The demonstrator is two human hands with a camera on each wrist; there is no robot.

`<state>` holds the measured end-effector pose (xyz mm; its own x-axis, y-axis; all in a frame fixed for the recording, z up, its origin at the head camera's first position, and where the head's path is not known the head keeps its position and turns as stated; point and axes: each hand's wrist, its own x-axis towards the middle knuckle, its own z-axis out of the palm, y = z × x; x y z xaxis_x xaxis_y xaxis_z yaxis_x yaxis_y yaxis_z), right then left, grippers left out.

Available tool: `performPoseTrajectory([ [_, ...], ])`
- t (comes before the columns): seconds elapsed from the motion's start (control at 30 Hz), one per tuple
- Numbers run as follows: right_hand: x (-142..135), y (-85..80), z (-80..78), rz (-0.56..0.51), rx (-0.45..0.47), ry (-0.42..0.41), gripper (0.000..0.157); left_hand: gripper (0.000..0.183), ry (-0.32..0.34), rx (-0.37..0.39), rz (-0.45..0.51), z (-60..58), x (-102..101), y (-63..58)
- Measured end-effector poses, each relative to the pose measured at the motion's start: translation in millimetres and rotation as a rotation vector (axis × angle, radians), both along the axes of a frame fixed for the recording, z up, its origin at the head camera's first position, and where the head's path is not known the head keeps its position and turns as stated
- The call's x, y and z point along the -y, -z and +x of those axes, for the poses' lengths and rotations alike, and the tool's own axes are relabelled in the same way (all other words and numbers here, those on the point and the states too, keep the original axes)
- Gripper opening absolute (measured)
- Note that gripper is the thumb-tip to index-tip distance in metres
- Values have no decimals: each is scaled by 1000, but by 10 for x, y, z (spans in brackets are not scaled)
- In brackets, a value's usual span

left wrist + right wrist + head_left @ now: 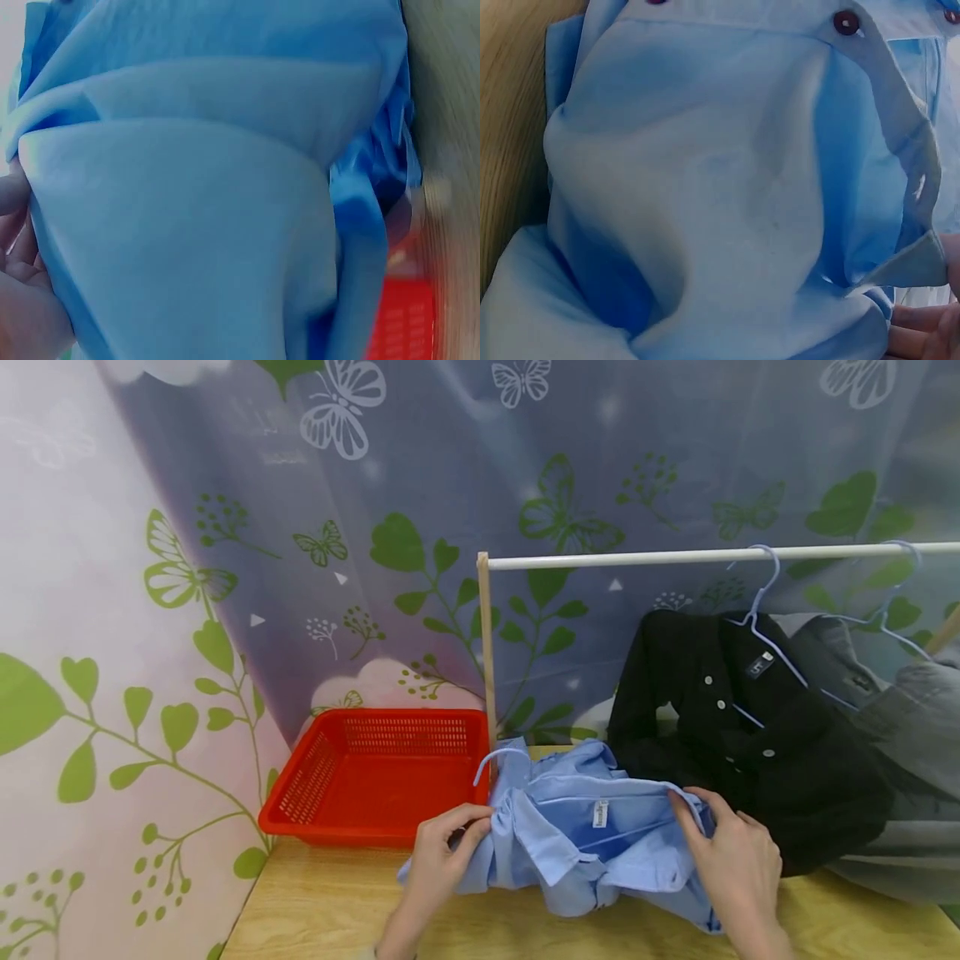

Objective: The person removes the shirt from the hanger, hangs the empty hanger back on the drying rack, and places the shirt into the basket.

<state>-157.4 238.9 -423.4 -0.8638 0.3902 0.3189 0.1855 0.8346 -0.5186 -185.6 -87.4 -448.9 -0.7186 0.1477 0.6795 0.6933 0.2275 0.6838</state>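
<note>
A light blue button-up shirt lies bunched over the table's near part, collar spread and white neck label showing. At its left side, my left hand pinches the cloth between thumb and fingers. My right hand grips the shirt's right upper edge, thumb inside the opening. Near the left hand a pale blue hanger hook pokes out; shirt cloth hides the rest of that hanger. Blue shirt fabric fills most of the left wrist view. A dark button and the placket show in the right wrist view.
Behind on the left stands a red plastic basket on the wooden table. A white rail on a wooden post carries a black shirt and grey garments on hangers, close to my right hand.
</note>
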Motion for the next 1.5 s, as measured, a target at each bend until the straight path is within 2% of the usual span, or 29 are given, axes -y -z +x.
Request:
performPoseTrajectory([
  [0.13,-2,-3,11,25,-34,-7,48,12,-10,13,16,2,-64,3],
  [0.2,-27,-18,18,45,-72,-19,41,12,-24,8,17,-15,-61,21],
  [0.33,-94,-79,16,39,-88,-73,31,14,-31,-7,20,-38,-34,25],
  [0.7,-313,-135,-23,-175,56,-170,32,14,27,-49,58,-48,32,-5],
  [0.8,-377,-120,-62,-275,87,-197,35,13,40,-55,62,-50,41,7],
  [0.97,-439,-69,-123,-506,172,-247,43,13,56,-40,76,-44,45,16],
  [1.1,-482,-10,-159,-671,172,-287,46,14,69,-50,85,-38,39,24],
  [1.17,-507,33,-163,-759,159,-323,44,15,67,-45,91,-33,31,26],
  [1.3,-508,139,-164,-1008,144,-443,41,15,81,-21,120,-13,-17,26],
  [1.37,-460,171,-165,-1089,160,-484,45,14,97,-5,132,-3,-62,22],
  [1.4,-422,177,-167,-1097,159,-481,48,14,106,-5,134,1,-87,20],
  [1.43,-380,175,-168,-1056,163,-465,51,14,112,-9,134,3,-111,17],
  [1.47,-338,169,-164,-998,164,-445,52,14,113,-13,131,5,-133,14],
  [1.5,-298,160,-159,-897,156,-432,55,13,106,-16,130,4,-150,11],
])
